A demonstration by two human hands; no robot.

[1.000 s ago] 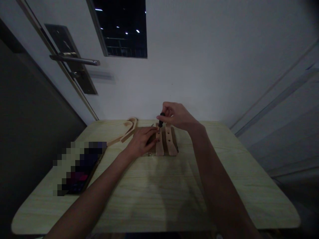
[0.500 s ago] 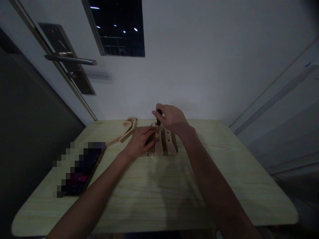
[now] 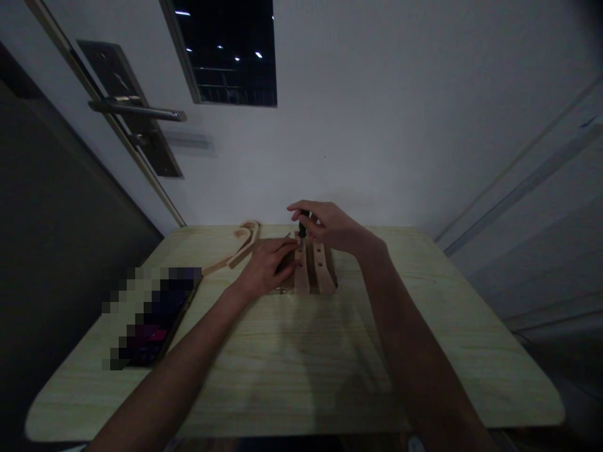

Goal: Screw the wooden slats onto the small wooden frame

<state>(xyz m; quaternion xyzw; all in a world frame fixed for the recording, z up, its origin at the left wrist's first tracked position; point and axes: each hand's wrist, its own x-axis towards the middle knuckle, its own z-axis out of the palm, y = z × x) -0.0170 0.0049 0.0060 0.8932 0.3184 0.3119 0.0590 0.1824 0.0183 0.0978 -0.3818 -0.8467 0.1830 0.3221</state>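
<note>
My right hand (image 3: 330, 224) has its fingers around the black handle of a screwdriver (image 3: 303, 226), which stands nearly upright. The shaft points down into a hole of a pale wooden piece (image 3: 302, 279). My left hand (image 3: 268, 267) steadies this piece from the left, thumb and fingers against its side. Beside it on the right lies a similar wooden piece (image 3: 325, 279) with two dark holes. Both pieces rest on a darker base (image 3: 313, 270), partly covered by them and by my left hand. The screwdriver's tip is hidden in the hole.
A curved wooden hook-shaped part (image 3: 247, 242) lies to the left of my left hand. Nearer stands a dark-screened device (image 3: 164, 320), partly pixelated. The light wooden table (image 3: 424, 376) meets a white door (image 3: 377, 125) with a metal handle (image 3: 136, 111).
My right hand has shifted slightly right and its wrist has turned, the fingers more stretched over the screwdriver handle. The left hand stays at the wooden piece. The view has moved slightly.
</note>
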